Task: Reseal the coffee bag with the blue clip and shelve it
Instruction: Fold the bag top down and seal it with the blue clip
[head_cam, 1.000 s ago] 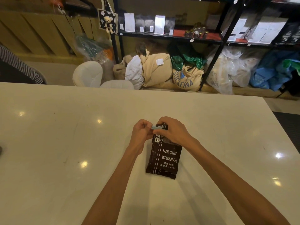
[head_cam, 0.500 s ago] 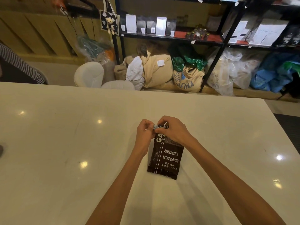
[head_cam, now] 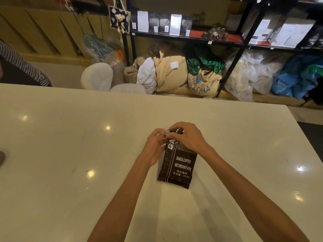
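Observation:
A dark brown coffee bag (head_cam: 178, 163) printed "BAKED.COFFEE" lies flat on the pale table (head_cam: 70, 154), its top end pointing away from me. Only a small light-blue bit of the clip (head_cam: 167, 132) shows at the bag's top left corner, between my two hands. My left hand (head_cam: 154, 145) pinches that end of the clip. My right hand (head_cam: 187, 137) covers the bag's top edge and the rest of the clip. A black shelf (head_cam: 185, 38) with standing coffee bags runs along the far wall.
Burlap and plastic sacks (head_cam: 201, 77) are piled on the floor under the shelf. Two white chairs (head_cam: 97, 75) stand behind the table's far edge. A person's striped sleeve (head_cam: 22, 69) shows at the far left. Small jars (head_cam: 215, 34) sit on the shelf.
The hands and the bag stay in nearly the same place. My fingers have shifted slightly on the clip at the bag's top.

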Demonstrator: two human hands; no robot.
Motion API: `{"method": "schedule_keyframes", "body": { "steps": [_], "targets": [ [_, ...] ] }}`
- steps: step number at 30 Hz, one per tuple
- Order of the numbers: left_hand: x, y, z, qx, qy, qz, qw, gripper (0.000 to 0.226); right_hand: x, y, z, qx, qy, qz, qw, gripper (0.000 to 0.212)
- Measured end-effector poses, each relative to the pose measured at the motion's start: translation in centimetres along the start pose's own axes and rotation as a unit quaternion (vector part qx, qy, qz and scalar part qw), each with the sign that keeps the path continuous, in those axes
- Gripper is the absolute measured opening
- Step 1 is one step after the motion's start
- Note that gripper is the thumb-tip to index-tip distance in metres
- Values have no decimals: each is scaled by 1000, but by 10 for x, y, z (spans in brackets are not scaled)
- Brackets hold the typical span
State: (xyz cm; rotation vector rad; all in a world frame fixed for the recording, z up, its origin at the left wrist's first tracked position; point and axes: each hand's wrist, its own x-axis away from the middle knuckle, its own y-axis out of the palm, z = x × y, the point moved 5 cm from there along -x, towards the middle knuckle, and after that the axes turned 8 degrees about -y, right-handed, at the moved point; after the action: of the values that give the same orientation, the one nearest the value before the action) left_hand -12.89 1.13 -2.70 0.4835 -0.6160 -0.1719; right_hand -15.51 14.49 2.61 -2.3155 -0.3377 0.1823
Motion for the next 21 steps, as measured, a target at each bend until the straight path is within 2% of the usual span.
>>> {"method": "schedule_keyframes", "body": {
  "steps": [2,4,7,9,13,17,19,21],
  "targets": [
    [1,5,-11,-39,10,9,999,32,-4,-4,3,38,-2,34,999,30],
    [2,11,-23,-96,37,13,995,33,-8,-4,5,55,-10,42,998,29],
    [2,13,-30,-150,120,63,979,19,-12,1,6,24,-19,-14,999,25],
    [1,15,-29,-170,146,86,971,20,-18,1,8,30,-13,-63,997,26],
    [-3,19,-29,-199,160,94,962,26,-30,-6,6,45,-8,-136,990,26],
    [-5,18,-32,-200,156,89,963,27,-32,-6,3,113,-16,-188,976,25],
    [-7,16,-31,-199,152,87,964,23,-22,-17,15,28,14,-131,991,27],
    [-8,10,-27,-192,156,110,963,21,4,-34,40,-127,74,41,988,35]
  ]
}}
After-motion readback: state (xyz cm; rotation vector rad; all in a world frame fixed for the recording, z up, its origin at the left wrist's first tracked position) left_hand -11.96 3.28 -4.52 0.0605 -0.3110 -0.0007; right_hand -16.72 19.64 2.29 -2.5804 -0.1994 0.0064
